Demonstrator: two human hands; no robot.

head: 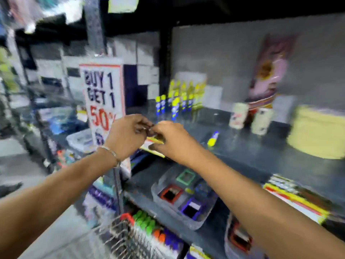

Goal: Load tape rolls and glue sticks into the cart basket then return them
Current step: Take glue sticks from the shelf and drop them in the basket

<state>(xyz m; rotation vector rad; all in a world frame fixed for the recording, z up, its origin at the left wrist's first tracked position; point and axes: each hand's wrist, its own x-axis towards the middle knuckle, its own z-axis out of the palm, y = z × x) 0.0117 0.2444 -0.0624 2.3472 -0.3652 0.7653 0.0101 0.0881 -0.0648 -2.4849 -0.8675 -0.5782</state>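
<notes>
The picture is blurred. My left hand [127, 135] and my right hand [171, 141] meet above the front edge of the dark shelf [252, 156], fingertips touching; what they pinch between them is too blurred to tell. Blue and yellow glue sticks [179, 101] stand in a group at the back of the shelf. One glue stick [212, 139] lies on its side just right of my right hand. Two white tape rolls [250, 118] stand further right. A wire cart basket [121, 238] shows at the bottom, below my forearms.
A "BUY 1 GET 1 50%" sign [102, 98] hangs left of my hands. A large pale yellow roll [319, 131] sits at the far right. On the lower shelf stands a clear tub [183, 199] of coloured items, with flat packets [295, 199] to its right.
</notes>
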